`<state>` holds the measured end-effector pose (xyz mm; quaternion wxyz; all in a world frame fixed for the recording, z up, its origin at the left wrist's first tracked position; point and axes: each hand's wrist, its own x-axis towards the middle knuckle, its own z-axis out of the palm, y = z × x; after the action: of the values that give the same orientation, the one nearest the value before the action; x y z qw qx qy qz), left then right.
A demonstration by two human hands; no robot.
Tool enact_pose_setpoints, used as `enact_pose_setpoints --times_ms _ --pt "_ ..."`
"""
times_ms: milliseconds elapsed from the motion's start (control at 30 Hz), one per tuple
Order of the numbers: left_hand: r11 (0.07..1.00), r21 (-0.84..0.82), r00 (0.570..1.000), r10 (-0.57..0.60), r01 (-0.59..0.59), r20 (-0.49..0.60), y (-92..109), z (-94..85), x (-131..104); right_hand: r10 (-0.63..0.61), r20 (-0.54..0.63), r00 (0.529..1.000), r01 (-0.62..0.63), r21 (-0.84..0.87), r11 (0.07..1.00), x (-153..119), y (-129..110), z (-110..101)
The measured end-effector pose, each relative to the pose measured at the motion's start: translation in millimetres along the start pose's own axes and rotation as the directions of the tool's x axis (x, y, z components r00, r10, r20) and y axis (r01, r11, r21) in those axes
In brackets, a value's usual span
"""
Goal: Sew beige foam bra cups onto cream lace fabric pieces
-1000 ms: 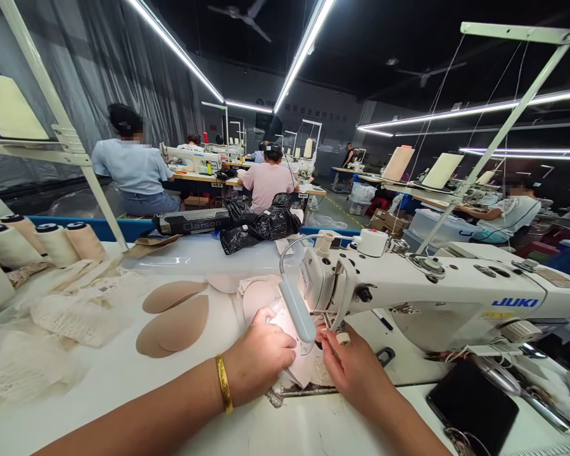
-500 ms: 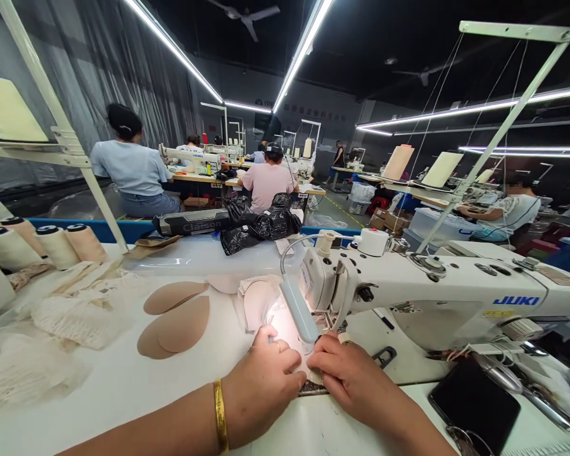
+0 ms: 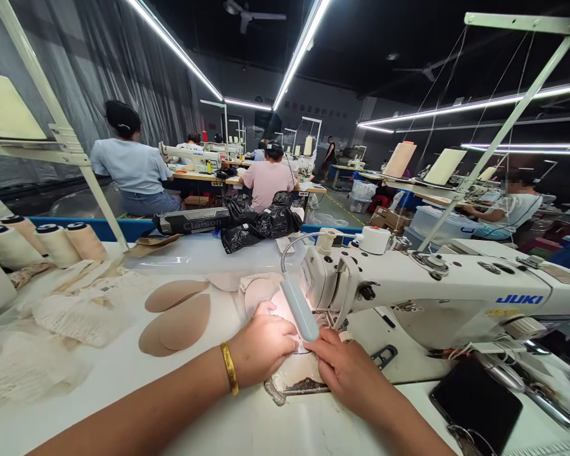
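Observation:
Under the sewing machine [image 3: 437, 285] head, a pale pink bra cup [image 3: 279, 306] lies in bright lamp light. My left hand [image 3: 262, 345], with a gold bangle [image 3: 228, 368] at the wrist, presses on the cup's near left side, fingers curled and closed. From the right, my right hand [image 3: 344, 367] pinches the cup's near edge close to the presser foot. A grey lamp [image 3: 300, 311] hides part of the cup and the needle area. Left of my hands lie beige foam cups [image 3: 186, 322] and cream lace [image 3: 83, 316].
Thread cones [image 3: 59, 246] stand at the left. A black phone [image 3: 475, 402] and metal tools lie at the right front. Behind the table edge are a black plastic bag [image 3: 266, 225] and a dark box [image 3: 192, 221]. Several people sit at other machines.
My left hand has moved forward and slightly left, away from me. The cup has shifted farther back, uncovering the near part of the machine's plate. My right hand has moved only slightly.

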<state>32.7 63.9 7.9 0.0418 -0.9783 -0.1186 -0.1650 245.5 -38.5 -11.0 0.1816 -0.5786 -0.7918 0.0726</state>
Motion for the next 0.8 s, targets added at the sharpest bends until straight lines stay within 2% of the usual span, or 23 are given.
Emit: enact_pose_setpoints --times_ms 133,200,300,367,467,567,667,800 --pt "0.997 -0.070 0.999 -0.031 0.034 0.044 -6.6 -6.9 4.0 0.009 -0.006 1.000 -0.009 0.000 1.000 -1.4 0.6 2.1" --pt "0.985 -0.042 0.985 -0.168 0.169 0.038 -13.8 -11.2 3.4 0.008 -0.006 1.000 -0.008 0.007 1.000 -2.4 0.7 2.1" --pt "0.904 0.041 0.903 -0.426 0.425 0.057 -29.3 -17.8 -3.2 0.011 0.004 1.000 -0.011 0.003 1.000 -3.3 0.1 1.1" --pt "0.880 0.079 0.872 -0.475 0.469 0.119 -35.9 -21.0 -9.9 0.014 0.012 1.000 -0.013 -0.005 1.000 -3.3 -0.4 0.2" --pt "0.910 0.087 0.883 -0.414 0.405 0.223 -29.1 -23.1 -16.0 0.009 0.008 1.000 -0.009 -0.017 1.000 -3.1 -0.9 -1.1" --pt "0.960 0.017 0.926 -0.276 0.281 0.259 -7.9 -20.2 -12.9 0.004 0.003 1.000 -0.004 -0.020 1.000 -2.9 -1.6 -2.7" --pt "0.989 -0.062 0.969 -0.118 0.135 0.219 8.7 -12.5 -5.8 0.010 0.008 1.000 -0.010 -0.013 1.000 -2.4 -2.7 -3.9" --pt "0.992 -0.078 0.986 -0.091 0.103 0.138 14.5 -1.3 -2.3 0.005 0.007 1.000 -0.005 -0.030 1.000 -1.5 -2.2 -3.1"
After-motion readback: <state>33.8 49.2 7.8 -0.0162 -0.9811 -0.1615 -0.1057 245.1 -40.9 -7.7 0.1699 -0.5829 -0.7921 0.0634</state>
